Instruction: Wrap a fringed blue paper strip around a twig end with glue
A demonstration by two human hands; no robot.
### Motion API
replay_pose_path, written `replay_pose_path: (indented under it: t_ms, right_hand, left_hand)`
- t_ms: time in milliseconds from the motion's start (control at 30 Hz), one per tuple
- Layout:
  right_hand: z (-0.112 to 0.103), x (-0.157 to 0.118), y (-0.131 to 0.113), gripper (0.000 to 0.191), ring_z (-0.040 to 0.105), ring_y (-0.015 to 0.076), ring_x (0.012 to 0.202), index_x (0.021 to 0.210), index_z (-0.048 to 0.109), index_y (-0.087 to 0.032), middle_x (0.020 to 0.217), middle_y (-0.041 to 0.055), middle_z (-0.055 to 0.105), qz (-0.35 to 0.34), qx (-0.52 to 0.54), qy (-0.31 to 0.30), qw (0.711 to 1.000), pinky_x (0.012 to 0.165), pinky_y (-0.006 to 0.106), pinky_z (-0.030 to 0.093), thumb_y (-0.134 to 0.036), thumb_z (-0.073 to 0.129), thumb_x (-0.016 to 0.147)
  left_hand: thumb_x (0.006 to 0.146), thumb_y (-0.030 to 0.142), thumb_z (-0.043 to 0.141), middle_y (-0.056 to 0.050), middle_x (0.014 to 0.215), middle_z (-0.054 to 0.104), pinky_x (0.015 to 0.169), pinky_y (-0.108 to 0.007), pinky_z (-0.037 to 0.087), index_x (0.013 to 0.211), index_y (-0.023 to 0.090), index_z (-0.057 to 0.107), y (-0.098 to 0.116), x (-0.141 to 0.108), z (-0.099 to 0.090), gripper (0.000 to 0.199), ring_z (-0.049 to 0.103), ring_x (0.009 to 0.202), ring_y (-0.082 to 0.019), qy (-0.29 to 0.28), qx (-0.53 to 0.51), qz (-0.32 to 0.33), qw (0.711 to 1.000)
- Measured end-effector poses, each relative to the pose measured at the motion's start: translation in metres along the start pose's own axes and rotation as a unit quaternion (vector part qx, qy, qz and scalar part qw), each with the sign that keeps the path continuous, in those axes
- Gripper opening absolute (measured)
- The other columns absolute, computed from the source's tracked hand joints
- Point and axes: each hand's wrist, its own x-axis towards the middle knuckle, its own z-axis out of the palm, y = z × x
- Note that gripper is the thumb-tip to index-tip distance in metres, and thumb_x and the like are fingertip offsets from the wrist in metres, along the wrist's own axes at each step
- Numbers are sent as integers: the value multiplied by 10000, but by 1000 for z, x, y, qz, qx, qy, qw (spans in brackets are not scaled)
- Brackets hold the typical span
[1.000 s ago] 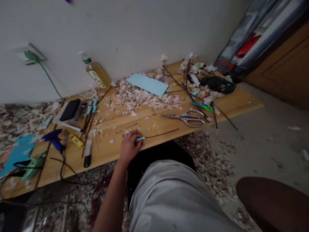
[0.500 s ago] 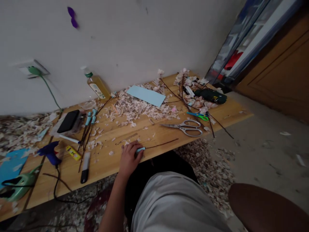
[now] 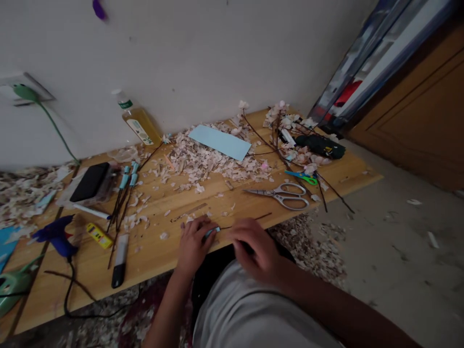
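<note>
At the table's [image 3: 152, 246] near edge, the left hand [image 3: 195, 240] holds the blue-ended twig [image 3: 216, 229] between thumb and fingers; it points right, past the blurred right hand [image 3: 255, 246], whose thumb stands apart.

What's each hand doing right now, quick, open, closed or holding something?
Left hand: closed on the small light-blue paper roll at one end of the thin brown twig.
Right hand: loosely curled, blurred; cannot tell whether it holds anything.
</note>
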Motion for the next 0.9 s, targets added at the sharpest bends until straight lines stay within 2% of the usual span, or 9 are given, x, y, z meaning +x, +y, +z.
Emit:
replay_pose_path:
  t_ms: [100,167,233,367,633,733,900]
  right_hand:
    - [29,-6,25,178,636,237,1006,1131,630,-194,1042,99,689,32,-58,-39,997,905,426,553,-164,519,995]
    - [44,-11,38,173,629,257,1021,1143,634,-201,1063,100,694,43,-104,-77,991,925,458,537,-189,556,990]
    - [52,-15,45,195,616,269,1053,1174,632,-198,1107,103,690,57,-125,-89,987,952,473,522,-208,582,986]
    - [50,-12,44,205,596,269,1069,1161,649,-186,1124,105,674,80,-120,-94,985,964,455,526,-154,604,964]
    - [46,-1,46,181,585,269,1097,1114,654,-196,1110,99,654,69,-132,-144,978,991,457,510,-146,621,943]
    - [47,2,50,119,587,266,1077,1045,655,-198,1082,95,660,55,-120,-140,981,976,458,510,-152,621,940]
    - [52,7,55,139,592,265,1030,1016,650,-202,1053,92,669,63,-123,-136,981,929,458,510,-115,593,924]
  left_hand:
    - [945,334,646,-50,1241,658,1037,-507,365,1104,321,726,-2,0,1,179,592,1164,-273,-3,4,-1,1000]
    - [923,319,680,-50,1244,661,1055,-511,348,1105,311,718,-3,0,2,186,592,1166,-271,-5,2,-2,1000]
    - [911,306,698,-50,1250,659,1057,-501,348,1111,302,706,-3,0,2,200,588,1172,-266,-8,-7,-3,1000]
    - [908,285,700,-47,1235,663,1037,-470,371,1089,290,698,-2,0,2,181,592,1154,-253,-4,-24,-12,1000]
    - [912,254,684,-54,1215,668,1037,-464,375,1074,277,687,1,0,1,163,591,1149,-252,7,-25,-14,1000]
    - [935,262,652,-60,1190,678,1054,-461,378,1076,256,675,1,-2,2,144,594,1143,-245,15,-29,-4,999]
    - [949,299,630,-71,1202,683,1069,-469,388,1139,257,673,-1,-4,5,200,607,1144,-250,24,-26,-22,999]
